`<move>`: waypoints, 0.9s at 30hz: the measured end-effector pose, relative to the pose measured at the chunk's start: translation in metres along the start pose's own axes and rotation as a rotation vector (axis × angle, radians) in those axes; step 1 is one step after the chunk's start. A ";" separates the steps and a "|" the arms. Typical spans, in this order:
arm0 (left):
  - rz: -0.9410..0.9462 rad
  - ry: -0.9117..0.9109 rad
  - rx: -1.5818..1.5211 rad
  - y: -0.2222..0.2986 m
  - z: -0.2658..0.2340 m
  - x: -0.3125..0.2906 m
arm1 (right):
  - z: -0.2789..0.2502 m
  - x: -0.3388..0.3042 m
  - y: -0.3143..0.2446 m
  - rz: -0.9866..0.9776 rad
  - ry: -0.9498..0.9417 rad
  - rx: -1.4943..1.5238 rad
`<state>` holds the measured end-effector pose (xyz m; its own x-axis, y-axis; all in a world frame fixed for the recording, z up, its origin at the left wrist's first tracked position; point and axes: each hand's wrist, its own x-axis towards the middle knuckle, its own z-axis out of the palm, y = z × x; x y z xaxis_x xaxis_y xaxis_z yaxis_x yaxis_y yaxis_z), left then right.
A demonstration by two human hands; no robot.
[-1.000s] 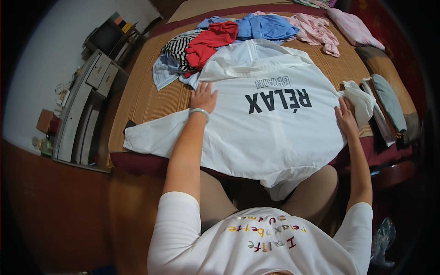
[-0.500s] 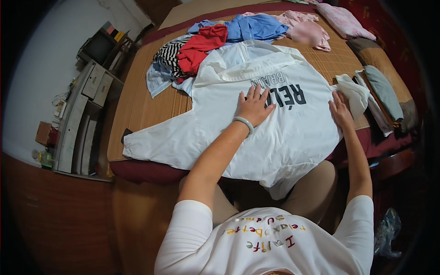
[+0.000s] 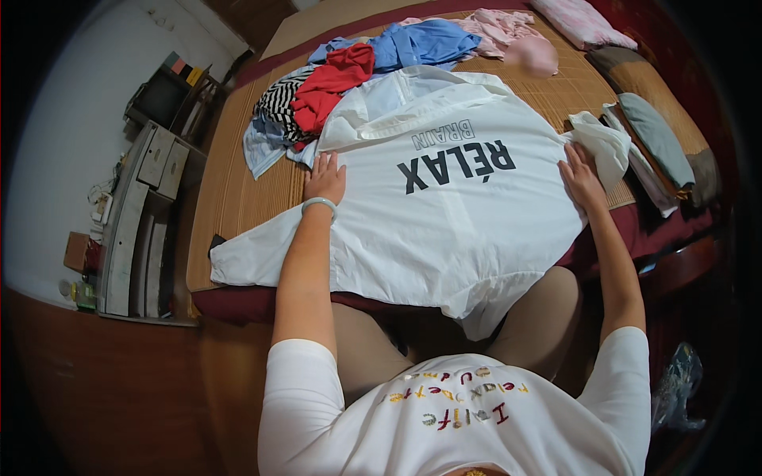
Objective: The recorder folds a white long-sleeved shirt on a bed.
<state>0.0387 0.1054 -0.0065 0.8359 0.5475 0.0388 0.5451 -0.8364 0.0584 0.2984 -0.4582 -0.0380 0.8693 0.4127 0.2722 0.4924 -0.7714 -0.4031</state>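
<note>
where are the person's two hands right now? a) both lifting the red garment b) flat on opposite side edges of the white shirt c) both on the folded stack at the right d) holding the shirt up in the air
b: the left hand and right hand lie flat on opposite side edges of the white shirt, which is spread on the bed.

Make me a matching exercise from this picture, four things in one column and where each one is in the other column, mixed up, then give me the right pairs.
Things:
1. left hand
2. right hand
3. red garment
4. blue garment

Places:
A. flat on the right edge of the white shirt, beside a folded white cloth
B. on the clothes pile, next to a striped garment
C. flat on the left part of the white shirt, bangle at the wrist
D. at the far side of the pile, beside pink clothes

Pairs: 1-C, 2-A, 3-B, 4-D
</note>
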 end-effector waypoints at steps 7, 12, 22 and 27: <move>0.075 0.028 0.093 0.085 -0.015 -0.045 | 0.000 0.000 -0.001 0.036 -0.014 0.006; 0.514 0.059 -0.018 0.170 -0.005 -0.145 | 0.002 0.001 -0.001 0.062 -0.018 0.056; 0.363 0.100 0.027 0.040 -0.014 -0.169 | 0.007 0.004 0.008 -0.003 0.037 0.023; 0.318 0.112 0.089 0.000 -0.015 -0.166 | 0.008 0.006 0.011 0.024 -0.003 0.053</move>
<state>-0.1013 0.0147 0.0017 0.9554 0.2544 0.1503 0.2657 -0.9621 -0.0607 0.3093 -0.4601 -0.0474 0.8811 0.3955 0.2592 0.4727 -0.7544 -0.4555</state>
